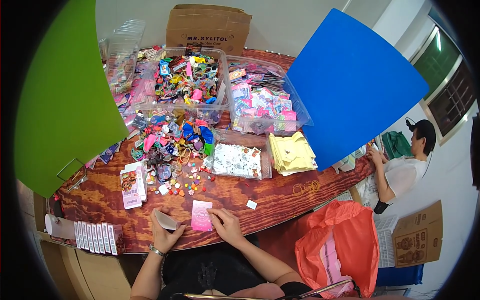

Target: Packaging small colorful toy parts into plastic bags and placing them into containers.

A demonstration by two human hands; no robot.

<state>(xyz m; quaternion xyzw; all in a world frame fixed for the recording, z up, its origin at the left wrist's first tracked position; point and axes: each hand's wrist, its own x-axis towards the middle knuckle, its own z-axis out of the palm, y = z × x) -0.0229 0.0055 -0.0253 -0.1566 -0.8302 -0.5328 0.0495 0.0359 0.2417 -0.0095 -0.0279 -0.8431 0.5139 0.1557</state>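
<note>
**Pink packet pressed flat at the lower centre of the table**

The fingertips of the right hand (226,226) lie on the right edge of a small pink packet (202,215), which rests flat on the wooden table (280,197) in the lower centre of the frame. This hand is not clenched; its fingers are spread and press down. The left hand (165,231), just left of the packet, grasps a small pale folded box (165,219) between thumb and fingers.

To handle the packet well, I judge it is best to keep it flat under the fingertips and hold the box mouth close beside it.

Above the hands are scattered small colourful beads (182,186), a white tag (251,204) and a heap of bright toys (172,140). Finished pink boxes (96,237) stand in a row at lower left. Clear bins (260,100) fill the upper centre.
</note>
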